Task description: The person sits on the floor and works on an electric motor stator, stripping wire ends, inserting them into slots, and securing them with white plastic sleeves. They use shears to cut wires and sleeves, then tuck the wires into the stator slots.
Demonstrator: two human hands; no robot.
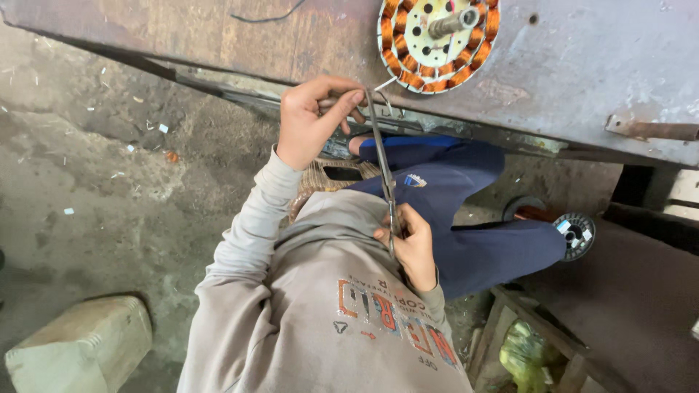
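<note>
A round stator (437, 40) with copper-coloured windings and a central shaft lies on a worn metal table (582, 80). A thin wire runs from its lower edge to my left hand (313, 120), which pinches the top end of a long thin dark strip (382, 167) at the table's front edge. The strip runs down to my right hand (409, 246), which grips its lower end close to my chest. I sit in a grey sweatshirt and blue trousers, knees under the table.
A spool of wire (575, 234) lies on the floor by my leg. A pale stone block (80, 349) sits at the lower left. A wooden crate (510, 320) holding a green bag stands at the lower right. A woven seat (328, 178) shows beneath me.
</note>
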